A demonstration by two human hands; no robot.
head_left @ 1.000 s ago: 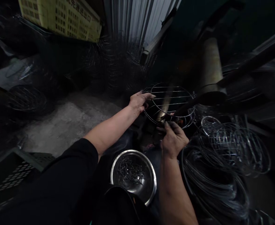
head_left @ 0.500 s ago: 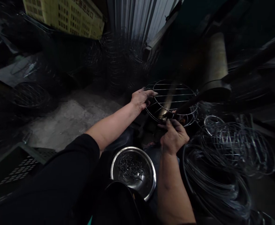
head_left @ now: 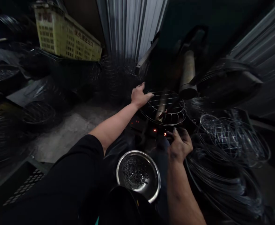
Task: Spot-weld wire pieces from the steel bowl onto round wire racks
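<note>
A round wire rack (head_left: pixel 166 99) with parallel bars sits against a dark machine with a pale cylinder (head_left: pixel 189 70). At the rack's left rim is my left hand (head_left: pixel 140 97), fingers spread and thumb stretched over the edge; whether it bears weight I cannot tell. Just below the rack's front rim, my right hand (head_left: pixel 179 144) has its fingers pinched together; what they hold, if anything, is too dark to make out. Small orange sparks (head_left: pixel 164 134) glow beside its fingertips. A steel bowl (head_left: pixel 157 182) with short bent wire pieces (head_left: pixel 135 173) stands close to my body.
Wire rings and racks (head_left: pixel 231 137) are heaped at the right, above a coil of wire (head_left: pixel 228 187). A yellow crate (head_left: pixel 81 43) stands at the back left. A green crate (head_left: pixel 27 178) is at the lower left. Corrugated sheet (head_left: pixel 132 28) forms the back wall.
My right hand has come away from the rack's front rim, lower down. My left hand's fingers have spread from their hold on the rim. Sparks have appeared below the rack. The view has shifted.
</note>
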